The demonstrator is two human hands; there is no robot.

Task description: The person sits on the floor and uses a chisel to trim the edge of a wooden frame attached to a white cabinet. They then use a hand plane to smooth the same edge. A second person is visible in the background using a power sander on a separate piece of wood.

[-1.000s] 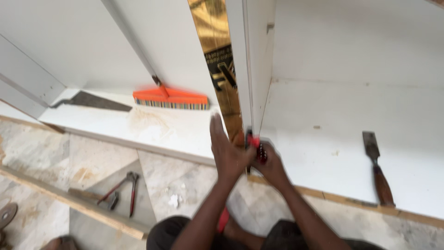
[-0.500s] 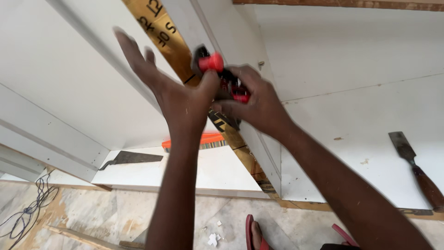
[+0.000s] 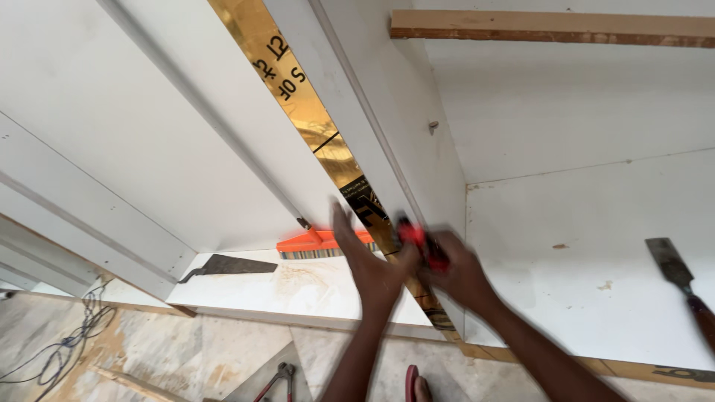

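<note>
Left hand [image 3: 366, 262] laid flat, fingers spread, against gold strip [image 3: 313, 123] on front edge of white upright panel [image 3: 387, 141]; nothing gripped. Right hand [image 3: 456, 274] closed around red-and-black tool [image 3: 418, 243], pressed to same strip, just right of left hand. Orange brush [image 3: 316, 243] and saw blade [image 3: 223, 266] seen on left shelf. Chisel [image 3: 681, 279] lain on right shelf, well apart.

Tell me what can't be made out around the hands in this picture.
Head view only:
- Red tool in the right hand: motion-blurred and mostly covered by fingers, kind unclear.
- Left hand: blurred against the gold strip.
- Chisel: handle cut off by the right edge.
- Pliers: cut off by the bottom edge.
</note>
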